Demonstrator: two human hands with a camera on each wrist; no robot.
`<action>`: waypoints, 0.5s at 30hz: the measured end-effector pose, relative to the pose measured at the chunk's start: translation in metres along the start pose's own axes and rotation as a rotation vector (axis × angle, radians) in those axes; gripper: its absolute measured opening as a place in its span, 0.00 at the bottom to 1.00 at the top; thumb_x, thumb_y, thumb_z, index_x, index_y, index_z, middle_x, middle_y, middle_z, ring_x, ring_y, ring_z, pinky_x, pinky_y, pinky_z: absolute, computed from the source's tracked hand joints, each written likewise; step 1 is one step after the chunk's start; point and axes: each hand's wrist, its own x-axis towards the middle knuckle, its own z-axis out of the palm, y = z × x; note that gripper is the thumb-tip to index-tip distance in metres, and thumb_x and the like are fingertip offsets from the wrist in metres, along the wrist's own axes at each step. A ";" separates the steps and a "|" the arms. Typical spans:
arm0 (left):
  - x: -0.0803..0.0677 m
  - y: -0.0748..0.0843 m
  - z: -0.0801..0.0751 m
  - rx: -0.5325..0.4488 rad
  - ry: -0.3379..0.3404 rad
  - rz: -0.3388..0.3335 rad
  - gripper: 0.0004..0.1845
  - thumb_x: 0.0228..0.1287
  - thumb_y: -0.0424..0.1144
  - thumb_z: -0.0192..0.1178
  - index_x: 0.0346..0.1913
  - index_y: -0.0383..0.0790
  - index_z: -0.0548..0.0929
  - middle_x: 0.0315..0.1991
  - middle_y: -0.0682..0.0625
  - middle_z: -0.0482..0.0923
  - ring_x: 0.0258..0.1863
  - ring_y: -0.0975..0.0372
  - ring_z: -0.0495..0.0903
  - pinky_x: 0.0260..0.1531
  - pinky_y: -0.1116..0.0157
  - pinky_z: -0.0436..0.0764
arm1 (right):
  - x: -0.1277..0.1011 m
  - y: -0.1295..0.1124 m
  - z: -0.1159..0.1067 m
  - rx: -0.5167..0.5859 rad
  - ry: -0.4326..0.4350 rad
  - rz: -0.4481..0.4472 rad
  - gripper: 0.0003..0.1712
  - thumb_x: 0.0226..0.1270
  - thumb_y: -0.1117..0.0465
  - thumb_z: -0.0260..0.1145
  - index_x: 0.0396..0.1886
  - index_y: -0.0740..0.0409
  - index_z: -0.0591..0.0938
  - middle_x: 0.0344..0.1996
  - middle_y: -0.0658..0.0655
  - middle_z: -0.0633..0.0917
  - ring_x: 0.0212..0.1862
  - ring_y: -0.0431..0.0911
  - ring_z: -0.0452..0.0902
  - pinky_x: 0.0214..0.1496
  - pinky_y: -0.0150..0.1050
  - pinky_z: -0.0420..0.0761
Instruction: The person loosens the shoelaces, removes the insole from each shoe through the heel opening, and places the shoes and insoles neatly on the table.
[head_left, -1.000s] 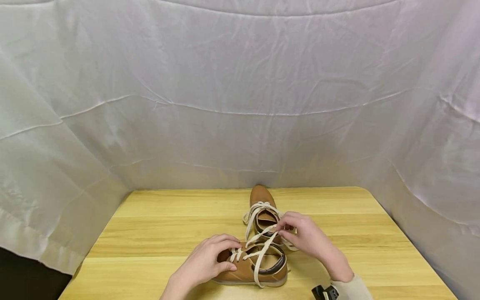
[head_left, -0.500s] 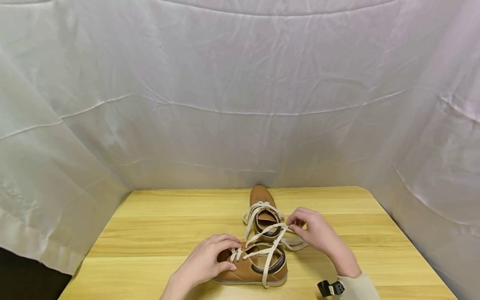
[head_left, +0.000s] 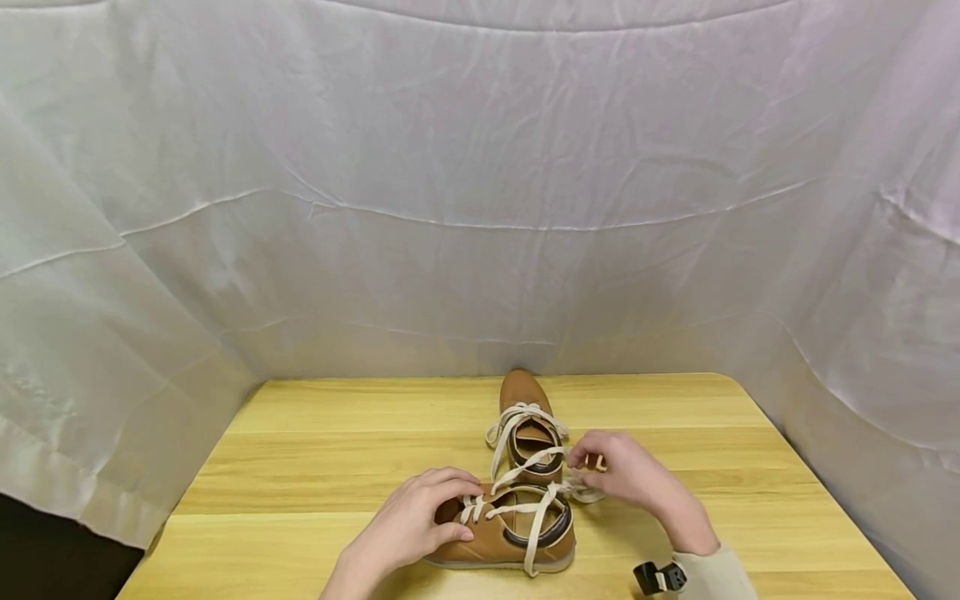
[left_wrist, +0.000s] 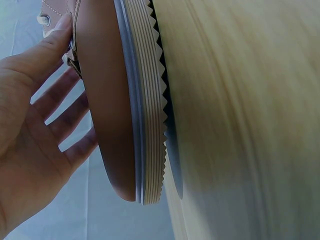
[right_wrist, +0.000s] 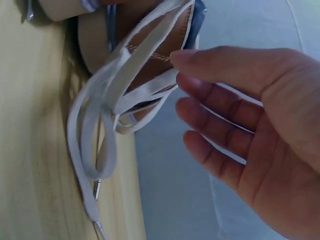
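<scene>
A brown shoe [head_left: 491,543] with cream laces lies sideways near the front of the table, toe to the left. My left hand [head_left: 412,518] grips its front part, thumb on the near side and fingers on the far side. In the left wrist view the thumb reaches the eyelet edge above the ridged sole [left_wrist: 152,110]. To the right of the shoe opening, my right hand [head_left: 628,473] pinches a shoelace [head_left: 531,463] between thumb and index finger. Another lace strand [head_left: 534,537] hangs over the shoe's heel side. Laces cross near the back of the opening.
A second brown shoe [head_left: 520,390] stands right behind the first, toe pointing away, its own laces loose over it. Both are on a light wooden table [head_left: 337,442]. Grey cloth [head_left: 480,275] encloses the back and sides.
My right hand has moved to the right with the shoelace, then dipped slightly lower. The hanging lace strand has shifted right along the shoe opening. My left hand and both shoes stay put.
</scene>
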 end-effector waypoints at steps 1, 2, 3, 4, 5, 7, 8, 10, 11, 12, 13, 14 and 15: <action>0.000 0.000 0.000 0.001 0.000 0.000 0.29 0.58 0.52 0.76 0.63 0.52 0.85 0.62 0.61 0.81 0.62 0.60 0.80 0.61 0.50 0.80 | 0.000 -0.001 0.000 0.007 0.005 -0.007 0.13 0.56 0.72 0.76 0.39 0.54 0.88 0.37 0.45 0.87 0.39 0.41 0.83 0.44 0.40 0.87; 0.000 0.000 0.000 0.003 -0.001 -0.001 0.29 0.58 0.52 0.76 0.63 0.52 0.85 0.62 0.61 0.81 0.62 0.60 0.80 0.61 0.50 0.80 | 0.000 -0.002 -0.001 0.016 0.009 -0.015 0.13 0.56 0.72 0.76 0.39 0.54 0.88 0.38 0.45 0.88 0.39 0.42 0.83 0.44 0.41 0.87; 0.000 0.000 0.000 0.002 -0.002 -0.001 0.29 0.58 0.51 0.76 0.63 0.52 0.85 0.62 0.61 0.81 0.62 0.60 0.80 0.62 0.50 0.80 | 0.000 -0.002 -0.001 0.026 0.011 -0.022 0.13 0.57 0.71 0.77 0.39 0.53 0.88 0.38 0.45 0.88 0.39 0.42 0.83 0.44 0.42 0.87; 0.000 0.000 0.000 0.002 -0.002 -0.002 0.29 0.58 0.51 0.76 0.63 0.51 0.85 0.62 0.61 0.81 0.62 0.60 0.80 0.62 0.50 0.80 | 0.000 -0.003 -0.001 0.031 0.009 -0.028 0.13 0.57 0.69 0.77 0.40 0.51 0.89 0.39 0.44 0.88 0.40 0.41 0.83 0.45 0.42 0.86; 0.000 0.000 0.000 0.001 -0.004 -0.004 0.29 0.58 0.52 0.76 0.63 0.51 0.85 0.62 0.61 0.81 0.62 0.60 0.80 0.62 0.50 0.80 | 0.000 -0.004 -0.001 0.042 0.002 -0.035 0.12 0.58 0.67 0.78 0.40 0.49 0.88 0.39 0.43 0.88 0.40 0.41 0.83 0.45 0.41 0.86; 0.000 -0.001 0.000 -0.003 -0.006 -0.006 0.29 0.58 0.52 0.76 0.63 0.52 0.85 0.62 0.61 0.81 0.62 0.61 0.80 0.62 0.50 0.80 | 0.001 -0.005 0.000 0.061 -0.021 -0.048 0.11 0.59 0.64 0.79 0.39 0.47 0.88 0.39 0.43 0.88 0.38 0.41 0.82 0.43 0.41 0.85; 0.000 -0.001 0.000 -0.006 -0.006 -0.006 0.29 0.58 0.51 0.76 0.63 0.51 0.85 0.62 0.61 0.80 0.62 0.60 0.80 0.62 0.50 0.80 | 0.002 -0.005 0.000 0.069 -0.038 -0.051 0.10 0.59 0.62 0.79 0.38 0.46 0.88 0.38 0.42 0.88 0.38 0.40 0.82 0.43 0.41 0.85; 0.000 -0.001 -0.001 -0.008 -0.005 -0.005 0.29 0.58 0.51 0.76 0.63 0.51 0.85 0.62 0.61 0.80 0.62 0.60 0.80 0.62 0.50 0.80 | 0.002 -0.006 0.002 0.087 -0.072 -0.055 0.09 0.60 0.62 0.79 0.38 0.45 0.88 0.38 0.41 0.88 0.39 0.40 0.82 0.43 0.40 0.85; 0.000 0.000 -0.001 -0.008 -0.004 -0.005 0.29 0.58 0.51 0.76 0.63 0.51 0.85 0.62 0.61 0.80 0.62 0.60 0.80 0.62 0.50 0.80 | 0.003 -0.007 0.003 0.098 -0.087 -0.052 0.09 0.60 0.62 0.78 0.38 0.45 0.88 0.38 0.41 0.87 0.39 0.40 0.82 0.43 0.41 0.85; 0.000 0.000 -0.001 -0.008 -0.003 -0.004 0.29 0.58 0.51 0.76 0.63 0.51 0.85 0.62 0.61 0.81 0.62 0.60 0.80 0.62 0.50 0.80 | 0.003 -0.007 0.004 0.102 -0.100 -0.048 0.10 0.60 0.63 0.78 0.38 0.44 0.88 0.38 0.41 0.87 0.39 0.39 0.82 0.44 0.41 0.85; -0.001 0.000 -0.001 -0.008 -0.002 -0.003 0.28 0.58 0.51 0.76 0.63 0.51 0.85 0.62 0.61 0.81 0.62 0.60 0.80 0.62 0.50 0.80 | 0.003 -0.008 0.005 0.105 -0.110 -0.041 0.11 0.60 0.64 0.77 0.38 0.44 0.88 0.39 0.40 0.87 0.40 0.39 0.82 0.45 0.41 0.85; -0.001 0.000 -0.001 -0.007 -0.002 -0.003 0.28 0.58 0.51 0.76 0.63 0.51 0.85 0.62 0.61 0.81 0.62 0.60 0.80 0.62 0.50 0.80 | 0.004 -0.009 0.006 0.111 -0.118 -0.036 0.11 0.60 0.65 0.77 0.38 0.44 0.88 0.39 0.40 0.87 0.41 0.39 0.83 0.47 0.42 0.86; -0.001 0.001 -0.001 -0.006 -0.001 -0.003 0.28 0.58 0.51 0.76 0.62 0.51 0.85 0.62 0.61 0.81 0.62 0.60 0.80 0.62 0.50 0.80 | 0.004 -0.009 0.006 0.119 -0.123 -0.032 0.12 0.60 0.66 0.77 0.39 0.43 0.88 0.40 0.41 0.87 0.42 0.39 0.83 0.47 0.42 0.86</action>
